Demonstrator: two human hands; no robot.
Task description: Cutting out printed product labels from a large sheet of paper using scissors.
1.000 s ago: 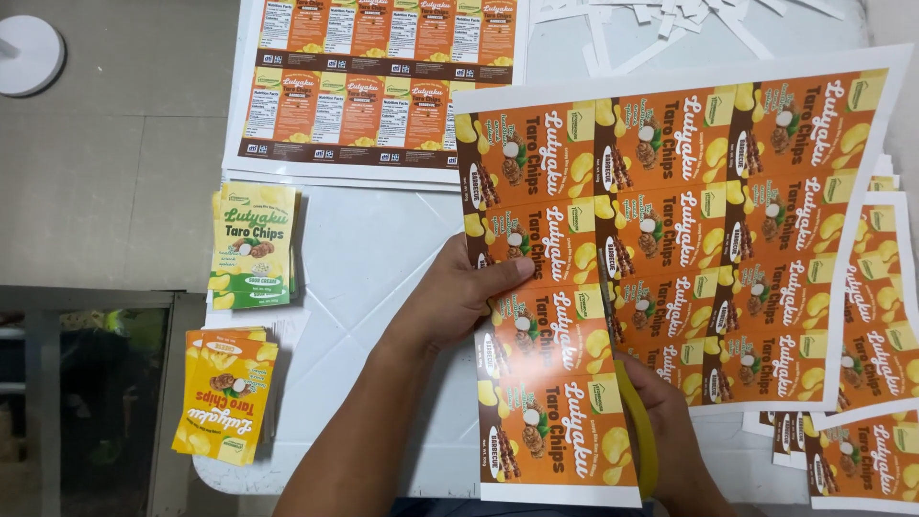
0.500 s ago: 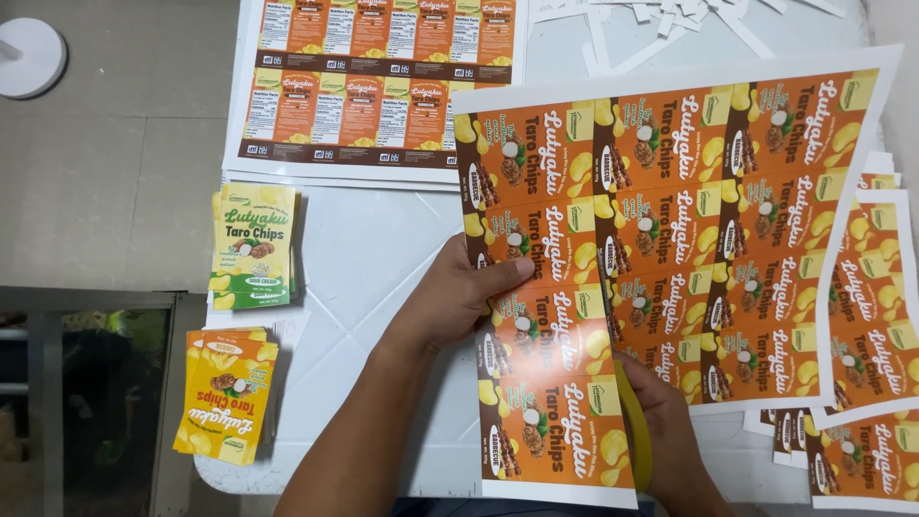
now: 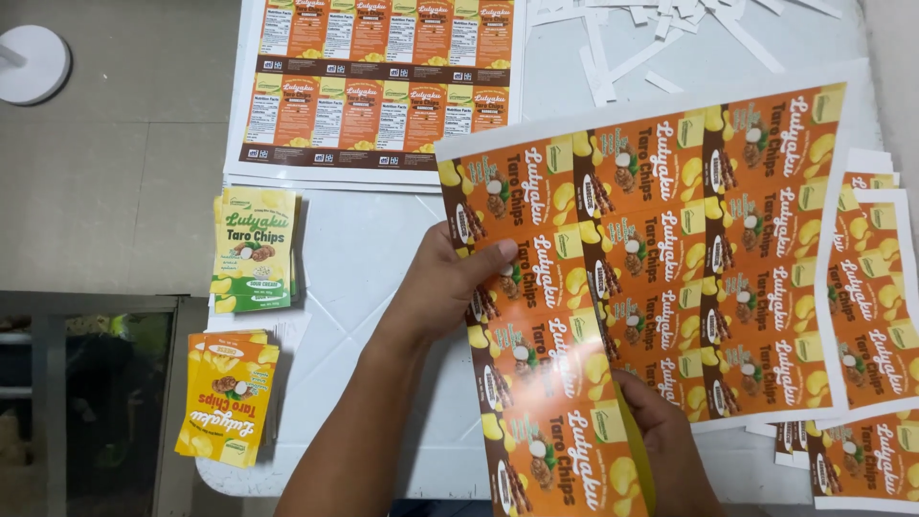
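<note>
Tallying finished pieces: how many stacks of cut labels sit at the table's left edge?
2. A green-and-yellow stack lies at the left edge, below the uncut sheet of label backs. A yellow-and-orange stack lies nearer the person, just below it. How many labels each holds is hidden.

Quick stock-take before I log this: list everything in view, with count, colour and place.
orange label sheet: one, orange, held over the table centre
cut label sheets: several, orange, stacked at right
back-panel sheet: one, orange and white, table's far edge
green label stack: one, green and yellow, left edge
yellow label stack: one, yellow, near-left corner
paper offcuts: many, white, far right
table: one, white
round base: one, white, floor top left
scissors: yellow, mostly hidden
left hand: grips sheet's left edge
right hand: under sheet, on scissors
</note>
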